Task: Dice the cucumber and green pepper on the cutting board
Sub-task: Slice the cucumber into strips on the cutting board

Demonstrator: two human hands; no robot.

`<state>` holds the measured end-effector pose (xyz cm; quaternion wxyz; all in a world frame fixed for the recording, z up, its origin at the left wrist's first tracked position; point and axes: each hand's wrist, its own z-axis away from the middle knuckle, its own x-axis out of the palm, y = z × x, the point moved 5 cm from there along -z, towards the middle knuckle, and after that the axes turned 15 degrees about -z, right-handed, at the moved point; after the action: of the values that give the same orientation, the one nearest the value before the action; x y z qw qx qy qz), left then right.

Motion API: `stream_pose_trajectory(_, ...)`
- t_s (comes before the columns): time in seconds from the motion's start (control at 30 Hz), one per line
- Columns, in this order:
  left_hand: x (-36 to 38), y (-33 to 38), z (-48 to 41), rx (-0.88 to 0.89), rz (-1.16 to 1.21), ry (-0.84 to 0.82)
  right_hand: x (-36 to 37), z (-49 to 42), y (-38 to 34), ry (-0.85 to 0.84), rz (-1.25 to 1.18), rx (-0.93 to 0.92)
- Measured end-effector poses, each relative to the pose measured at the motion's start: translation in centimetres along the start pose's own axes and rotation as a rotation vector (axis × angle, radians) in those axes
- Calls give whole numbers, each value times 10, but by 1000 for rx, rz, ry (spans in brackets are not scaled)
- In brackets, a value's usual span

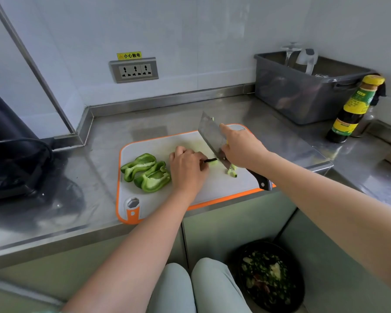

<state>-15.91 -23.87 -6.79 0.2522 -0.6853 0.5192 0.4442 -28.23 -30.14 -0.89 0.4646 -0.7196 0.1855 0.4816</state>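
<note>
A white cutting board (212, 190) with an orange rim lies on the steel counter. Two green pepper halves (148, 172) rest on its left part, cut side up. My left hand (187, 170) curls over a thin cucumber strip (212, 161) at the board's middle and holds it down. My right hand (243, 147) grips a cleaver (211, 134), index finger stretched along the blade. The blade's edge meets the cucumber strip just right of my left fingers. Several cut cucumber bits (232, 170) lie beside the blade.
A grey plastic tub (303, 96) stands at the back right, with a dark sauce bottle (353, 109) beside it. A black appliance (11, 159) sits at the left. A wall socket (134, 70) is behind the board. A bin with scraps (270, 279) stands on the floor.
</note>
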Motion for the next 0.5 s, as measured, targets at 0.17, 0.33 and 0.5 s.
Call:
stream_pose_trajectory(0.17,-2,-1,1,12,30,18,12,8,-4,-36,42,12)
stream_pose_trajectory(0.33,-2,-1,1,24,22,14,24,1,-2,-40,41,37)
stream_pose_trajectory(0.5,-2,-1,1,14,29,42,9,0,2,22,-23,4)
